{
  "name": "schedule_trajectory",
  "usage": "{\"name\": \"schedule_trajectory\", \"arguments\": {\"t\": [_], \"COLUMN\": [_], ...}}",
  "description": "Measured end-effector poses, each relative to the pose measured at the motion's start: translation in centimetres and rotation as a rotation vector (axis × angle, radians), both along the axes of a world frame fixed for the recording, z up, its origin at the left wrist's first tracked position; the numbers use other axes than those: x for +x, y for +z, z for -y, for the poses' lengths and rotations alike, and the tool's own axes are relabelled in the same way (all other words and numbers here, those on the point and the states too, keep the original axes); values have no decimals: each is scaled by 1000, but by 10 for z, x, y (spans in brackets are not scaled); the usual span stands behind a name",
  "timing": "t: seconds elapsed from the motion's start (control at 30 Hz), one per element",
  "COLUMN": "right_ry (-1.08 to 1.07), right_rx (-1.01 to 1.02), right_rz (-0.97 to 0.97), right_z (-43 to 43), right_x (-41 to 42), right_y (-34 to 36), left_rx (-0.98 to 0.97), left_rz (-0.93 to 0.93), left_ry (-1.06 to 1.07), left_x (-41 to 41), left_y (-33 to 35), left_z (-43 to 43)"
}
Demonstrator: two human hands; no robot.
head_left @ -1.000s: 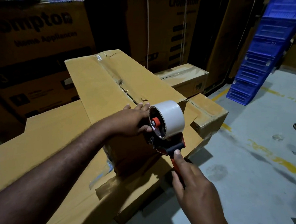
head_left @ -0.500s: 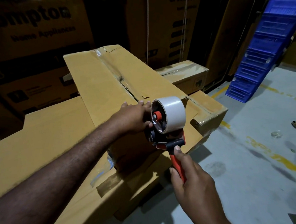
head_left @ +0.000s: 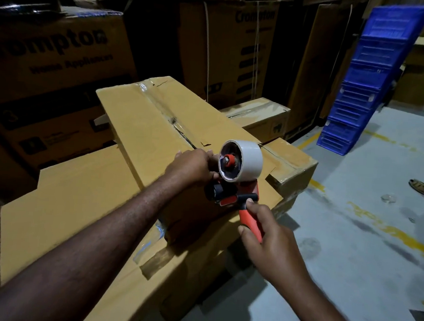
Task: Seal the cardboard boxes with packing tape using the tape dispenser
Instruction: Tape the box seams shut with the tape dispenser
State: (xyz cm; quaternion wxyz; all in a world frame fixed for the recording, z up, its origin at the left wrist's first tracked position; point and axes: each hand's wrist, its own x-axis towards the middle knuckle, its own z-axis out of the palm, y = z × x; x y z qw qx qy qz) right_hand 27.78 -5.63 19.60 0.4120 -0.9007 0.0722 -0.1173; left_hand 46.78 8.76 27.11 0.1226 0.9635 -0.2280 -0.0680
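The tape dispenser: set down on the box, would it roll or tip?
The tape dispenser would probably tip sideways: its wide tape roll sits above a narrow frame. It likely would not roll far, as the red handle sticks out. It seems light: the right hand holds it by that handle.

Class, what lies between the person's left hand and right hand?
The tape dispenser, in the head view: its white tape roll and black roller sit between the left hand and the right hand gripping its red handle.
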Motion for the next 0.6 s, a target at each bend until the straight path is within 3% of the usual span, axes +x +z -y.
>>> {"name": "schedule_trajectory", "arguments": {"t": [0.17,0.3,0.6], "right_ry": [42,93,133], "right_rx": [-187,-196,-417], "right_rz": [-10,-26,10], "right_z": [6,5,7], "right_x": [-2,8,16], "right_y": [5,6,2], "left_rx": [-3,-78,-59], "left_rz": [11,-49,41], "left_ry": [-20,-54,158], "left_x": [-1,9,-11], "left_y": [0,2,3], "left_z": [-5,-19,-12]}}
